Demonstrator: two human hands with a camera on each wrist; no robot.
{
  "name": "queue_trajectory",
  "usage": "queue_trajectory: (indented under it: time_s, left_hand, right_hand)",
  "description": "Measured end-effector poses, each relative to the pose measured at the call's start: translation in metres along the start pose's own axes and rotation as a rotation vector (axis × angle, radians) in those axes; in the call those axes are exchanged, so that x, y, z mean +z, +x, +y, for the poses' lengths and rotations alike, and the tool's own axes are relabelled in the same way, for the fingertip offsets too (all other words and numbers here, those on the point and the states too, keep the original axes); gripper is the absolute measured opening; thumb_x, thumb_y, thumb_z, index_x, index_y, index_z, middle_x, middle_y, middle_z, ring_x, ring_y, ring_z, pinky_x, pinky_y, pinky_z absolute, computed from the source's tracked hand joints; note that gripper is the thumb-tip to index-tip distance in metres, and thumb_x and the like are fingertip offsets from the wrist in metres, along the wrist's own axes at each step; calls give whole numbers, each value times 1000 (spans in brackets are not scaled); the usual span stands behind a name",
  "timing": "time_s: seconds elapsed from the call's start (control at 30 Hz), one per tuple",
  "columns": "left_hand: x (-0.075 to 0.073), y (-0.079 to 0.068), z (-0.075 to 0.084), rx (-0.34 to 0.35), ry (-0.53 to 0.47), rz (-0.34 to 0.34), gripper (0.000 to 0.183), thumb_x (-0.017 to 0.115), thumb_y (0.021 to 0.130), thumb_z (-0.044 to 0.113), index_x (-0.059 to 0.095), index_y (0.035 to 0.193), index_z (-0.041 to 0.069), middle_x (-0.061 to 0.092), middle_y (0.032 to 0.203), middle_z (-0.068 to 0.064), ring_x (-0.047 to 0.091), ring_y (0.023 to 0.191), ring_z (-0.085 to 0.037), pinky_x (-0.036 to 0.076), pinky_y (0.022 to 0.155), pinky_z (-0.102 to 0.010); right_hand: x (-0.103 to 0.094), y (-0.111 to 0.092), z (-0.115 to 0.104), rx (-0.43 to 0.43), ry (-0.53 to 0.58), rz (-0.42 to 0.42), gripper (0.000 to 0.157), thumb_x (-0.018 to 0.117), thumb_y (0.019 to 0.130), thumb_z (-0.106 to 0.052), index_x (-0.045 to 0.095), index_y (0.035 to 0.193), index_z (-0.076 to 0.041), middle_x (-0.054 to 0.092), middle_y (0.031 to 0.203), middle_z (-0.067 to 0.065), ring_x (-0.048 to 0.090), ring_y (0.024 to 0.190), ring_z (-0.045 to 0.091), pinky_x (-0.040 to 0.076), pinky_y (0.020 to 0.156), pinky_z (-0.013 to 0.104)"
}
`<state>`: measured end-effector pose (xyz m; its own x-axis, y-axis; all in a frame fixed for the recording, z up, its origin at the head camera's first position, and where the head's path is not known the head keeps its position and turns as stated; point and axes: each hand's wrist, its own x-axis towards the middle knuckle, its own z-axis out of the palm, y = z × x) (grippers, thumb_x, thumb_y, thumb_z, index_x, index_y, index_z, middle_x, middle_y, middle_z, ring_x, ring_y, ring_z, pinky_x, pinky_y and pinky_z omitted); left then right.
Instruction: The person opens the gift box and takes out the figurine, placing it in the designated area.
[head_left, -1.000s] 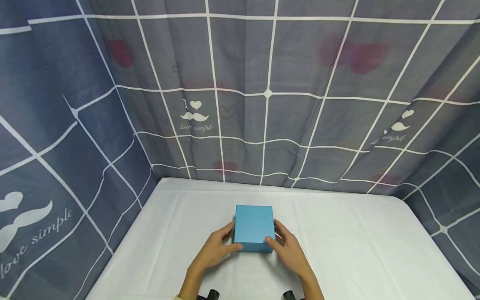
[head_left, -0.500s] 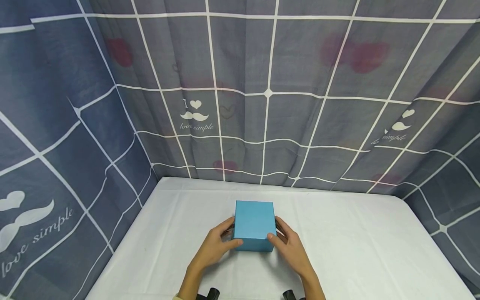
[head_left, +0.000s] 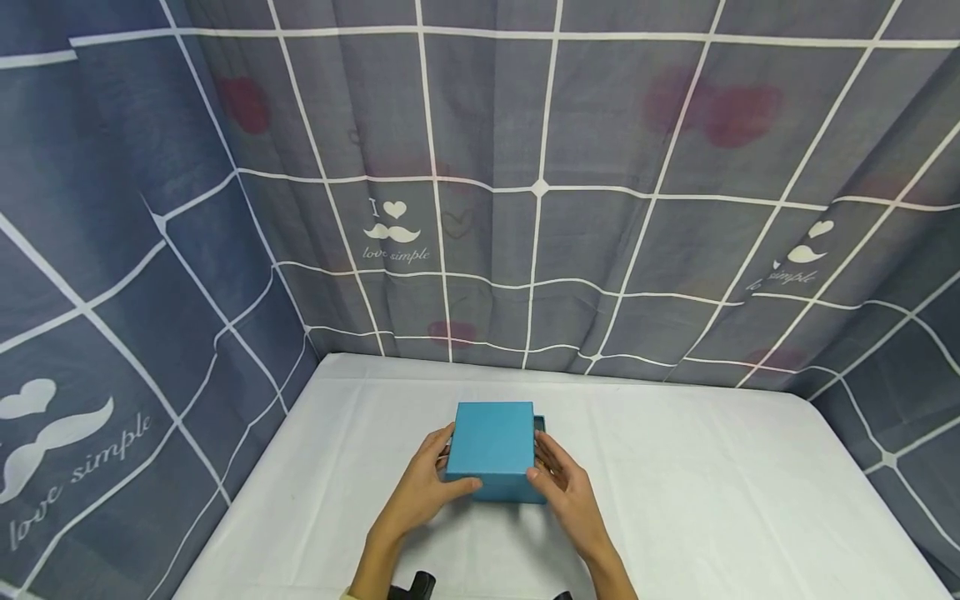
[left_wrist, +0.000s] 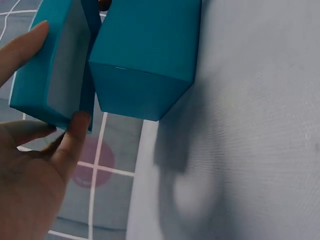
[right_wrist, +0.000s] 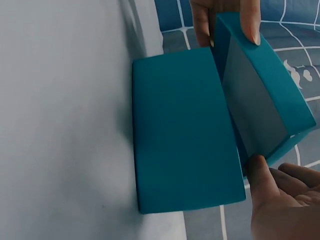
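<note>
A blue square lid point(head_left: 492, 439) is held between both hands in the head view. The left hand point(head_left: 420, 493) grips its left side, thumb at the front. Opposite, the right hand point(head_left: 567, 493) pinches the right side, thumb near the front corner. Under the lid and shifted to the right stands the matching blue box base point(left_wrist: 145, 45) on the white tabletop. The wrist views show the lid point(right_wrist: 275, 85) raised off the base and tilted, its pale inner side visible. What lies inside the base is hidden.
A white cloth point(head_left: 712, 492) covers the table. Grey-blue curtains point(head_left: 585, 242) with white grid lines surround its back and sides. Black wrist-worn devices point(head_left: 422, 585) show at the bottom edge of the head view.
Both hands have lifted the lid up off the base and then moved it to the left, so the base's right edge now shows. The base has stayed in place.
</note>
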<state>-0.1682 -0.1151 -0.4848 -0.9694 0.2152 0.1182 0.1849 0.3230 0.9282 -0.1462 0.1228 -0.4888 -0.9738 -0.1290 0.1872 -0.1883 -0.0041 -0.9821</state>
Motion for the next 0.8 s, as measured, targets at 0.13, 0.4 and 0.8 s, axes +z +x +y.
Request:
queue_trajectory:
  time_s: [0.13,0.4,0.8]
  left_hand:
    - [-1,-1,1,-25,25,-3,98,87,77,30,31,152,1,42,144,-23,52,122,-39,46,95,-53]
    - [-1,-1,-2,12,56,-41,105,87,77,24,21,155,-2,33,153,-25,40,135,-44,37,104,-59]
    - [-7,-3,-3,-17,79,-56,110,87,76,22,16,154,-8,20,158,-25,25,143,-41,29,110,-57]
  right_hand:
    - [2,0,2,2,31,1,61,61,98,-16,34,149,4,40,150,20,40,137,34,40,103,26]
    - [6,-1,3,-1,70,1,62,61,98,-16,33,150,5,37,152,18,37,139,33,39,104,25]
    - [21,1,3,-22,173,-18,65,59,98,-11,26,151,8,31,155,19,29,143,32,31,109,30]
